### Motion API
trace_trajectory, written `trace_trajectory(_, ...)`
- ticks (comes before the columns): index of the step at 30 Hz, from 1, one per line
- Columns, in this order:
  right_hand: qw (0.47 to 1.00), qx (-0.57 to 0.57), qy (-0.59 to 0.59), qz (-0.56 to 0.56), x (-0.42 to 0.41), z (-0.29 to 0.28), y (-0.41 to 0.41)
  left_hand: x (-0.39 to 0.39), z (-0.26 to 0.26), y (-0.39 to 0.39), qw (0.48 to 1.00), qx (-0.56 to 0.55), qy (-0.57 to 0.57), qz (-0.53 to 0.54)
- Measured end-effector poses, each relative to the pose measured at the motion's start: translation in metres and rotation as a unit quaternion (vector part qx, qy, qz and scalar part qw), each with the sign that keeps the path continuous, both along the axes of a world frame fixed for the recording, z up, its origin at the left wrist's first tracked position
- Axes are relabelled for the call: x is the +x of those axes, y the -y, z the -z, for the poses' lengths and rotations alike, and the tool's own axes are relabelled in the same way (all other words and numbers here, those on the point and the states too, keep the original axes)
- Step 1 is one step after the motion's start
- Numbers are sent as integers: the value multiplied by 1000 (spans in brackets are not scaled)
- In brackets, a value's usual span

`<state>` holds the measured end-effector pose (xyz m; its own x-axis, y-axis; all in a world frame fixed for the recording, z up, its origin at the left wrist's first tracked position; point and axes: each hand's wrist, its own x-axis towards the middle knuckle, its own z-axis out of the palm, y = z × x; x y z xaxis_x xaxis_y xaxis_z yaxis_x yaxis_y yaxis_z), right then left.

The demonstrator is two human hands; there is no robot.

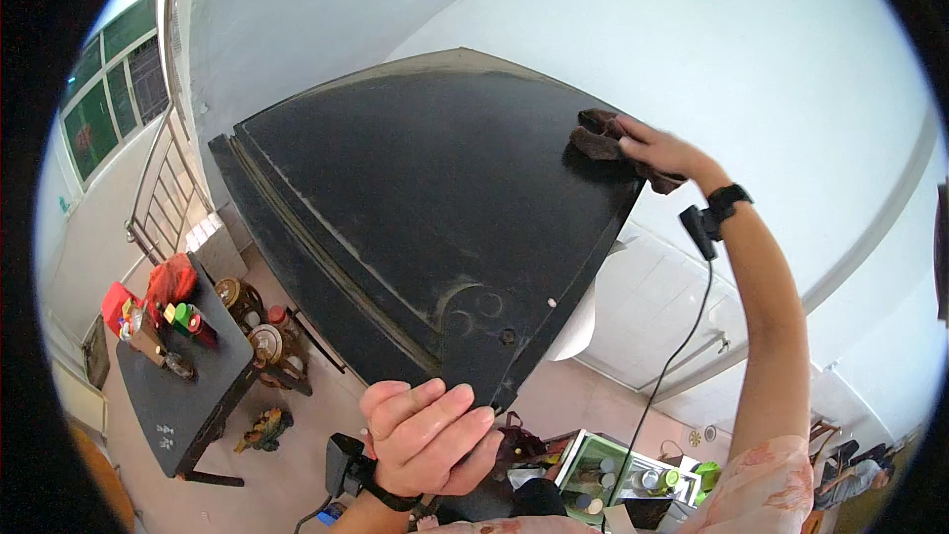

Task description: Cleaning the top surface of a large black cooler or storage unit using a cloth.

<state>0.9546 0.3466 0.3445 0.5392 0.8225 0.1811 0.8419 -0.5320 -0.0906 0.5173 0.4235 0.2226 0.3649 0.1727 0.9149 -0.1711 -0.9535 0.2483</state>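
A large dark panel, the dusty top of an appliance or cabinet (415, 185), fills the middle of the view. At its right edge my right hand (663, 152) holds a dark brown cloth (597, 137) pressed on the surface. Dust lies along the far edge and in the long groove at the left. Near the front corner is my left hand (437, 434), fingers curled and close together at the edge; whether they grip it is hidden. A small pale spot (551, 302) lies near the right front edge. Each wrist wears a black strap with a device and a cable.
White walls stand behind and to the right. Lower left, a dark table (185, 404) bears a red bag (172, 278) and jars, beside wooden stools (267, 345). A metal railing (167, 189) rises at the left. Below are a glass-topped stand (600, 467) with containers and, far right, a person (852, 486).
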Motion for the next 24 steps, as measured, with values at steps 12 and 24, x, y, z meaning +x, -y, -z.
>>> trace_trajectory(12,969,69,-15,-237,-120,17,-16,6,0,-8,999,31,9,-21)
trace_trajectory(24,975,199,83,-47,-65,-34,0,5,-1,-6,998,51,14,-16)
